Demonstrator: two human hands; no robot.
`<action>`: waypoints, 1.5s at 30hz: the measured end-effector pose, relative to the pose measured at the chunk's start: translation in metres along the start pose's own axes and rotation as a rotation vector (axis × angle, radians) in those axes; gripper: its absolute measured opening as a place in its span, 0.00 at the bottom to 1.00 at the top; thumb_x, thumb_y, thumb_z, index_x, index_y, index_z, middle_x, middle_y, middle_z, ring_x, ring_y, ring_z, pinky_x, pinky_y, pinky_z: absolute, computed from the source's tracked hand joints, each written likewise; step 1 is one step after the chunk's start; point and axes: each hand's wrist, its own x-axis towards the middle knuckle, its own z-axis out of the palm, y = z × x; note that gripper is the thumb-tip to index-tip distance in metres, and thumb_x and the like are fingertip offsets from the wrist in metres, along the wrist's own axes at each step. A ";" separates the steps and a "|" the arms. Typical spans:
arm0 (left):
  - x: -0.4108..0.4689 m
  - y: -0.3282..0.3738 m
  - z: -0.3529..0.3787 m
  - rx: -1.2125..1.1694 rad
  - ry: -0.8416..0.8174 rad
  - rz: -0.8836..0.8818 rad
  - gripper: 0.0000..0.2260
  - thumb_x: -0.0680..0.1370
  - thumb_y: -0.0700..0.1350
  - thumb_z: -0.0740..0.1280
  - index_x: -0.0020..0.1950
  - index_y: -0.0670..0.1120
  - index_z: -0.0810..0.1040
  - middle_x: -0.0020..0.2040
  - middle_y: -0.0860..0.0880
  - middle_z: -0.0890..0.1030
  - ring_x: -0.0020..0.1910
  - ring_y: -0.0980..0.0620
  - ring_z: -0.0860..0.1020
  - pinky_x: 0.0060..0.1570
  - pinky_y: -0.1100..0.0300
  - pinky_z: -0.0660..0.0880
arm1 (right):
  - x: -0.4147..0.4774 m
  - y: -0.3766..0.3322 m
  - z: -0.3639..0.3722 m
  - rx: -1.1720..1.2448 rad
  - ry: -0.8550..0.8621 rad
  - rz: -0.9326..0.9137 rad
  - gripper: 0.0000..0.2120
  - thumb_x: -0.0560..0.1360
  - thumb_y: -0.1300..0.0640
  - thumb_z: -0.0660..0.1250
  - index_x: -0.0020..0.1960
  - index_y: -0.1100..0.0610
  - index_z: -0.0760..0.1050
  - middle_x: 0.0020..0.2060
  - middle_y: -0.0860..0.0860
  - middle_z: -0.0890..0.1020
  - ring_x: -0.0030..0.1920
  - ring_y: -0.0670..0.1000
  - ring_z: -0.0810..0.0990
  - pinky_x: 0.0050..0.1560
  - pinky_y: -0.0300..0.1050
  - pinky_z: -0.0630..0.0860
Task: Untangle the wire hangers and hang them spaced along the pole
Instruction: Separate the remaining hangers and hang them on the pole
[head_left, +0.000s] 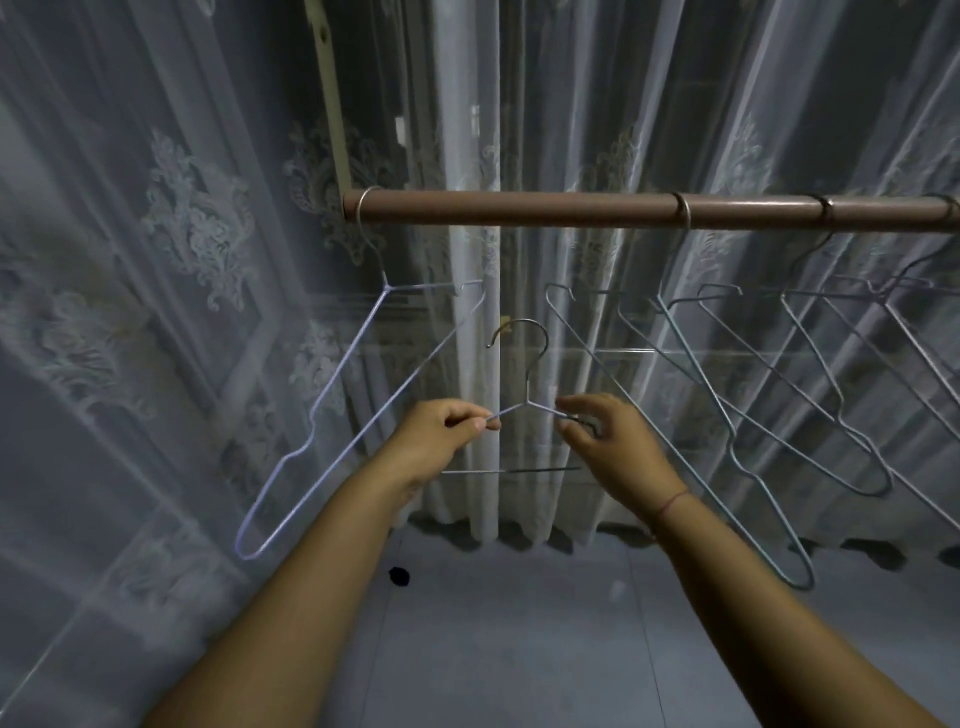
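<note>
Both hands are raised in front of the chest and share one wire hanger (527, 396) between them. Left hand (441, 434) pinches the hanger's left shoulder wire between thumb and forefinger, with the other fingers curled in. Right hand (610, 444) has its fingers curled round the right shoulder wire, the thumb above it. The hanger's neck and hook rise upright from the gap between the two hands, and its bottom bar runs level just below them, from wrist to wrist. The hook is free in the air, below the brown pole (519, 208) and not touching it.

On the pole, a lone hanger (385, 289) hangs at the left end, its frame slanting down to the left of the left hand. Three more hangers (687, 217) hang spaced along the right part, their frames overlapping in this view to the right of the right hand. The held hanger sits under the bare stretch between them.

A thin red cord (672, 504) circles the right wrist. White lace curtains (182, 234) hang behind, above a grey tiled floor (519, 639).
</note>
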 end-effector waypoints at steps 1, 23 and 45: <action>0.000 0.000 0.001 0.004 -0.003 0.010 0.09 0.79 0.42 0.63 0.48 0.52 0.82 0.56 0.52 0.81 0.60 0.54 0.75 0.59 0.60 0.67 | -0.003 0.000 -0.003 -0.001 -0.028 0.008 0.14 0.75 0.52 0.64 0.60 0.51 0.76 0.57 0.49 0.80 0.59 0.50 0.76 0.63 0.53 0.73; -0.036 0.103 0.073 -0.583 0.124 0.131 0.09 0.75 0.44 0.67 0.48 0.40 0.82 0.40 0.48 0.85 0.38 0.60 0.81 0.40 0.73 0.75 | -0.062 -0.050 -0.066 0.470 0.069 0.014 0.10 0.77 0.63 0.60 0.47 0.52 0.78 0.34 0.54 0.82 0.36 0.49 0.82 0.33 0.39 0.80; 0.004 0.105 0.048 -0.664 0.236 0.003 0.07 0.76 0.43 0.67 0.40 0.48 0.82 0.34 0.51 0.83 0.40 0.54 0.80 0.45 0.61 0.72 | -0.012 -0.063 -0.048 0.515 -0.030 0.032 0.08 0.76 0.60 0.60 0.49 0.53 0.77 0.35 0.56 0.85 0.36 0.51 0.82 0.37 0.38 0.77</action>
